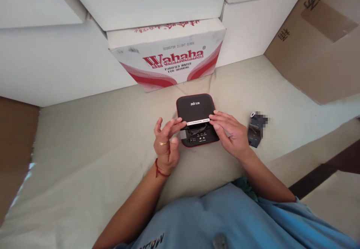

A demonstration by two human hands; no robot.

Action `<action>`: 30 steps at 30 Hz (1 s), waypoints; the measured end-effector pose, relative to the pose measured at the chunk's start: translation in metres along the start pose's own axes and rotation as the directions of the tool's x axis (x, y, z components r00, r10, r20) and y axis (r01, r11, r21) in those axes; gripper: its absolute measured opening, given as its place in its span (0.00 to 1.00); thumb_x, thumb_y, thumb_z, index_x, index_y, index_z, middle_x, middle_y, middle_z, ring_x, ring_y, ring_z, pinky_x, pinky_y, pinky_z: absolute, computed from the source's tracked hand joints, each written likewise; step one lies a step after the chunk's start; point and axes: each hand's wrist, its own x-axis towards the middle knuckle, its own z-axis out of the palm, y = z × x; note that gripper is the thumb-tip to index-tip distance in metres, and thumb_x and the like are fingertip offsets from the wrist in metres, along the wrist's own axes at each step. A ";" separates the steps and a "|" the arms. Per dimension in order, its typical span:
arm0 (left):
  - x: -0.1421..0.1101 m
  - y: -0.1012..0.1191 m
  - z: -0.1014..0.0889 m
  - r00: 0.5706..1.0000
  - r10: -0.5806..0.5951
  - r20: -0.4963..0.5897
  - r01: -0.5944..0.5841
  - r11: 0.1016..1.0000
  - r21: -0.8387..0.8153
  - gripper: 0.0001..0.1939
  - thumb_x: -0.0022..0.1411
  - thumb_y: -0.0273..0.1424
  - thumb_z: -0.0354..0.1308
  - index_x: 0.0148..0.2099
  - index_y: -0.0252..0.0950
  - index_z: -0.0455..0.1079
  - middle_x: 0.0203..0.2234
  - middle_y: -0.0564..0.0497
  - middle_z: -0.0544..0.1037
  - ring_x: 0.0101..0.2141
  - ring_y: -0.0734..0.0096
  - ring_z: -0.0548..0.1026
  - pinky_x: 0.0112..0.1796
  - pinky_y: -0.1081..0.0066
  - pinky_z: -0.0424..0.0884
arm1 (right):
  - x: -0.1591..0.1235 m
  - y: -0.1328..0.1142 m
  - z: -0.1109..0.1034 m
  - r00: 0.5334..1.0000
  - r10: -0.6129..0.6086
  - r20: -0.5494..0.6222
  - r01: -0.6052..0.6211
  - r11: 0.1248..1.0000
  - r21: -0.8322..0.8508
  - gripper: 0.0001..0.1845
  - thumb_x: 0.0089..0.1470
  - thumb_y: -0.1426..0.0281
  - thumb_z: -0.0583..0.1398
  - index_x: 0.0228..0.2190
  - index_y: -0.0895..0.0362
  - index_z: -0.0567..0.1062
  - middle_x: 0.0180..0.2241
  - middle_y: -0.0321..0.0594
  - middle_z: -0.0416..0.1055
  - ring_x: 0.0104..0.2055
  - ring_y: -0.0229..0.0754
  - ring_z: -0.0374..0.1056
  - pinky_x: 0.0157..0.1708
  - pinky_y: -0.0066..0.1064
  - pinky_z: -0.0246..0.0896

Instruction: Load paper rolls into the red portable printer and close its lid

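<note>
A black, rounded-square device with a red rim (195, 104), which looks like a small digital scale, lies flat between my hands. Its front part carries a glossy dark panel and small white icons. Across its middle runs a white printed strip (198, 122) with a small warning triangle. My left hand (167, 142) touches the strip's left end with its outstretched fingertips, thumb apart. At the right end, my right hand (230, 131) rests its extended fingers on the strip and the device's edge, thumb lower. Whether the strip is stuck down along its length I cannot tell.
A dark item (255, 129), partly pixelated, with a white ring on it, lies right of my right hand. Behind the device stands a red-and-white water carton (174, 63), among white boxes (67, 61). A brown cardboard box (323, 65) stands at the right. Pale cloth (92, 151) covers the surface.
</note>
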 end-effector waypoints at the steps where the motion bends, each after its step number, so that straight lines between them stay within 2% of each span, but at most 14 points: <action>1: 0.001 0.002 0.000 1.000 -0.027 -0.008 0.027 1.000 0.012 0.24 0.81 0.34 0.45 0.74 0.45 0.65 0.49 0.51 0.90 0.57 0.62 0.86 0.75 0.45 0.55 | -0.002 0.001 0.000 1.000 0.004 0.005 -0.004 1.000 -0.001 0.17 0.75 0.64 0.57 0.48 0.48 0.87 0.52 0.43 0.87 0.62 0.51 0.80 0.65 0.54 0.76; 3: 0.002 0.004 0.000 0.998 -0.067 -0.010 0.068 0.997 0.037 0.22 0.81 0.33 0.47 0.70 0.45 0.69 0.49 0.52 0.89 0.53 0.63 0.87 0.74 0.45 0.57 | -0.005 0.002 0.001 1.000 0.010 0.024 -0.010 1.000 0.004 0.17 0.75 0.64 0.57 0.49 0.48 0.87 0.53 0.42 0.87 0.64 0.51 0.79 0.66 0.54 0.75; 6: 0.003 0.000 -0.001 0.995 -0.096 0.015 0.096 0.995 0.018 0.19 0.78 0.33 0.55 0.67 0.46 0.71 0.50 0.52 0.89 0.49 0.64 0.88 0.74 0.44 0.58 | -0.004 0.002 0.001 0.999 0.007 0.034 -0.008 1.000 0.021 0.17 0.76 0.65 0.56 0.50 0.48 0.86 0.53 0.42 0.87 0.63 0.51 0.79 0.66 0.54 0.73; 9: 0.003 -0.006 -0.001 0.988 -0.150 0.031 0.153 0.980 -0.124 0.20 0.73 0.33 0.62 0.65 0.45 0.71 0.47 0.53 0.89 0.52 0.62 0.87 0.74 0.44 0.61 | -0.001 -0.002 0.002 0.999 -0.025 0.028 0.024 1.000 0.013 0.18 0.76 0.62 0.57 0.56 0.50 0.83 0.55 0.47 0.85 0.63 0.52 0.77 0.66 0.54 0.70; 11: 0.003 -0.009 0.002 0.979 -0.201 0.022 0.201 0.949 -0.243 0.21 0.72 0.34 0.65 0.65 0.45 0.71 0.44 0.52 0.88 0.54 0.60 0.86 0.72 0.45 0.64 | 0.000 -0.006 0.004 0.996 -0.050 0.069 0.050 0.999 0.005 0.22 0.76 0.58 0.57 0.62 0.51 0.80 0.57 0.49 0.82 0.63 0.53 0.74 0.66 0.54 0.69; 12: 0.003 -0.009 0.004 0.974 -0.225 0.007 0.217 0.931 -0.295 0.22 0.71 0.35 0.66 0.64 0.46 0.71 0.43 0.52 0.88 0.55 0.60 0.85 0.71 0.46 0.66 | 0.000 -0.007 0.005 0.993 -0.066 0.094 0.066 0.998 0.011 0.23 0.76 0.56 0.57 0.62 0.50 0.81 0.57 0.49 0.81 0.63 0.53 0.73 0.67 0.54 0.68; 14: 0.003 -0.009 0.008 0.964 -0.262 -0.039 0.231 0.903 -0.363 0.23 0.69 0.37 0.68 0.64 0.47 0.70 0.45 0.50 0.86 0.56 0.59 0.83 0.69 0.49 0.69 | -0.004 -0.009 0.006 0.988 -0.105 0.110 0.101 0.994 0.040 0.20 0.75 0.56 0.57 0.56 0.49 0.85 0.57 0.48 0.80 0.63 0.53 0.72 0.66 0.54 0.68; 16: 0.004 -0.011 0.011 0.952 -0.294 -0.083 0.241 0.890 -0.387 0.28 0.67 0.41 0.70 0.66 0.50 0.68 0.53 0.48 0.83 0.61 0.57 0.80 0.68 0.50 0.70 | -0.011 -0.008 0.006 0.989 -0.135 0.065 0.130 0.989 0.065 0.18 0.75 0.58 0.58 0.47 0.49 0.88 0.55 0.49 0.79 0.64 0.54 0.71 0.66 0.55 0.68; 18: 0.004 -0.016 0.012 0.936 -0.343 -0.079 0.287 0.873 -0.395 0.33 0.65 0.46 0.71 0.68 0.53 0.66 0.63 0.46 0.76 0.68 0.56 0.73 0.70 0.52 0.69 | -0.018 -0.006 0.003 0.990 -0.138 0.016 0.136 0.988 0.068 0.17 0.74 0.60 0.59 0.44 0.49 0.88 0.54 0.49 0.80 0.64 0.55 0.70 0.66 0.56 0.69; 21: 0.002 -0.028 0.011 0.904 -0.425 0.043 0.405 0.821 -0.402 0.40 0.64 0.51 0.70 0.73 0.57 0.61 0.74 0.47 0.65 0.76 0.53 0.62 0.71 0.52 0.67 | -0.028 -0.004 -0.003 0.994 -0.105 -0.007 0.105 0.993 0.059 0.18 0.73 0.59 0.58 0.42 0.46 0.89 0.52 0.47 0.82 0.64 0.56 0.71 0.64 0.59 0.70; 23: -0.001 -0.033 0.011 0.883 -0.457 0.109 0.459 0.792 -0.403 0.42 0.64 0.53 0.70 0.75 0.59 0.58 0.77 0.48 0.61 0.78 0.51 0.58 0.72 0.51 0.66 | -0.032 -0.004 -0.007 0.997 -0.072 -0.038 0.074 0.995 0.065 0.20 0.73 0.58 0.57 0.40 0.45 0.89 0.51 0.46 0.82 0.62 0.57 0.72 0.62 0.61 0.72; 30: -0.007 -0.035 0.018 0.838 -0.521 0.162 0.533 0.717 -0.449 0.46 0.66 0.52 0.69 0.78 0.62 0.49 0.81 0.48 0.53 0.81 0.55 0.52 0.76 0.48 0.60 | -0.028 0.000 -0.020 0.963 0.026 -0.268 0.003 0.994 0.109 0.20 0.74 0.59 0.56 0.38 0.43 0.88 0.48 0.43 0.83 0.61 0.59 0.74 0.64 0.63 0.69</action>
